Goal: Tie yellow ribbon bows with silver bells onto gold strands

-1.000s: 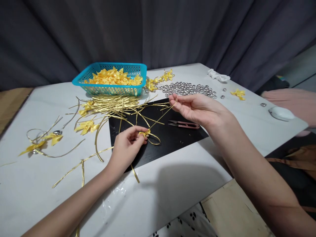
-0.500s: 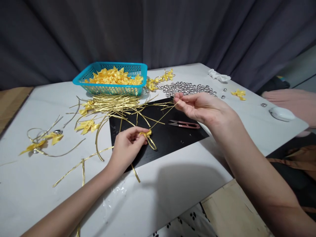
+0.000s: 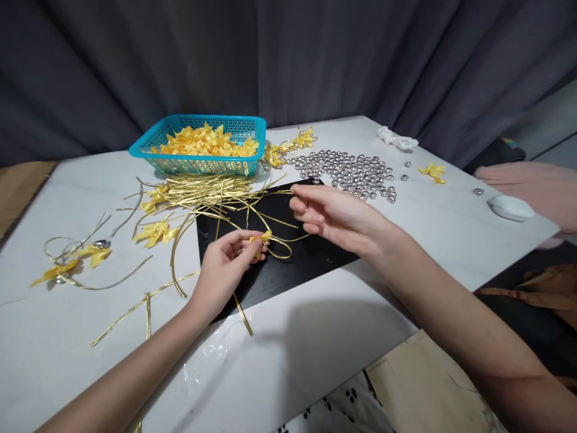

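A small yellow ribbon bow (image 3: pixel 265 237) with a loop of gold cord (image 3: pixel 283 255) is pinched between the thumb and fingers of my left hand (image 3: pixel 234 252), low over the black mat (image 3: pixel 288 273). A thin strand of cord runs slackly right from the bow and passes out of sight behind my right hand (image 3: pixel 333 213). That hand hovers above the mat, its fingers loosely bent and somewhat apart, with nothing visible in them. The thread snips on the mat are hidden behind it.
A blue basket (image 3: pixel 198 163) of yellow bows stands at the back, gold cords (image 3: pixel 207 191) heaped before it. Silver beads (image 3: pixel 347 171) lie behind the mat. Finished-looking bows (image 3: pixel 92 255) lie left. At right are a white dish (image 3: pixel 511 207) and another person's arm (image 3: pixel 523 186).
My right hand has moved left and slightly down toward the bow, now covering the snips. The strand, taut from its fingertips before, hangs slack. My left hand keeps its pinch on the bow.
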Tool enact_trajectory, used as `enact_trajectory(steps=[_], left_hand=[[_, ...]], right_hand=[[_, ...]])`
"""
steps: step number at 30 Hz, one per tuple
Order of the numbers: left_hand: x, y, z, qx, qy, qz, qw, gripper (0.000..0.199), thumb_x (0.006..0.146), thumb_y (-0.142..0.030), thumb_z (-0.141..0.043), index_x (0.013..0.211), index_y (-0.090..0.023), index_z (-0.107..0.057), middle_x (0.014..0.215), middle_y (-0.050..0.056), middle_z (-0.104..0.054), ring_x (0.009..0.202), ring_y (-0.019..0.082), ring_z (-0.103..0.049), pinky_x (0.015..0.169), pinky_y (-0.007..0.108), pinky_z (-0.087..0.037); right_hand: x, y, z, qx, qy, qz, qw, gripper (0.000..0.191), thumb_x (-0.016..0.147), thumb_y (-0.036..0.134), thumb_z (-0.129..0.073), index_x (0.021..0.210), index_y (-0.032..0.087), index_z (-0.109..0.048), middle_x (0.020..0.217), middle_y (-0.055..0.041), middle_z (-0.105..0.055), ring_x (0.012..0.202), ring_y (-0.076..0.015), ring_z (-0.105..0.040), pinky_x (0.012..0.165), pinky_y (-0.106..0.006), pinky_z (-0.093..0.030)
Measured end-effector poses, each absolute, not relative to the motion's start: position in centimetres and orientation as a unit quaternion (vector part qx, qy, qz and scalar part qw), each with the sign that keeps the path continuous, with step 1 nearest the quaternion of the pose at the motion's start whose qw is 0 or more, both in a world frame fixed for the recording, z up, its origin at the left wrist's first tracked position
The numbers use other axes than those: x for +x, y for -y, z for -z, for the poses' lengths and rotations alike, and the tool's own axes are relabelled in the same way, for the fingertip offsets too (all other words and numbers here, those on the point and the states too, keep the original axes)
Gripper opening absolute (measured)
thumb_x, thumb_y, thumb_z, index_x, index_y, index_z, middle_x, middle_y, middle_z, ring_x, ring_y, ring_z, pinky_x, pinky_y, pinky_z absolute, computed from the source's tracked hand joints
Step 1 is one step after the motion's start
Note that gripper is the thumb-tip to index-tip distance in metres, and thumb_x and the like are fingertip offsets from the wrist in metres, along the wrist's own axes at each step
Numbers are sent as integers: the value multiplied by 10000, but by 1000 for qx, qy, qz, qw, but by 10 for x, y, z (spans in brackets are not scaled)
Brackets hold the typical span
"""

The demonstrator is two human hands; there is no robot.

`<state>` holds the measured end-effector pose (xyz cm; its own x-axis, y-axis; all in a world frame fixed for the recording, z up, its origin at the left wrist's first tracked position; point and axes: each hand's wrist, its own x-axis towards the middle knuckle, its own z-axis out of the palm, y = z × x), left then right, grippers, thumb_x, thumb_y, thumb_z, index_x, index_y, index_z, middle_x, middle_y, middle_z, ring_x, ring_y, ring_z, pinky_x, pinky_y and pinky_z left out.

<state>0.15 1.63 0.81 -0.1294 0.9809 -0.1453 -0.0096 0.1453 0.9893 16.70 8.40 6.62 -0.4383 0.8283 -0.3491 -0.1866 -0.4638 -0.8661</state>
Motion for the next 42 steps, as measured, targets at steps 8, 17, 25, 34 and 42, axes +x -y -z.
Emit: enact_trajectory(steps=[8,17,25,34,42], left_hand=[[0,-18,-8,410,-562,-508,508,307,647,-373,-767,840,-142,-704,694,24,-720,638,126,-653,649,228,-517],[0,-17,-7,440,-575,-487,489,156,661,-254,-730,759,-138,-697,619,5,-699,591,106,-627,610,206,-498],[2,-18,-8,443,-585,-474,487,123,661,-213,-699,751,-130,-690,628,13,-698,577,110,-627,596,217,-500],[1,-17,-8,451,-568,-484,489,195,727,-325,-679,832,-162,-701,693,14,-704,640,118,-617,602,217,-467],[0,-15,-8,528,-581,-426,450,174,721,-340,-664,719,-167,-665,733,18,-645,650,124,-537,583,233,-413]], right_hand=[[169,-85,-60,-409,410,-752,316,102,859,85,-535,846,117,-631,688,16,-573,457,-18,-396,417,-129,-397],[180,-96,-73,-389,382,-716,436,191,904,108,-495,763,134,-621,668,29,-545,455,-3,-387,476,-119,-432],[179,-93,-74,-375,470,-639,480,191,919,103,-454,767,151,-559,643,46,-470,470,-11,-350,481,-118,-378],[168,-85,-63,-347,472,-660,471,81,933,257,-491,871,205,-491,623,80,-410,413,-27,-255,416,-183,-263],[172,-89,-65,-348,514,-612,489,101,907,283,-537,866,203,-489,592,87,-378,415,-37,-198,401,-198,-201]])
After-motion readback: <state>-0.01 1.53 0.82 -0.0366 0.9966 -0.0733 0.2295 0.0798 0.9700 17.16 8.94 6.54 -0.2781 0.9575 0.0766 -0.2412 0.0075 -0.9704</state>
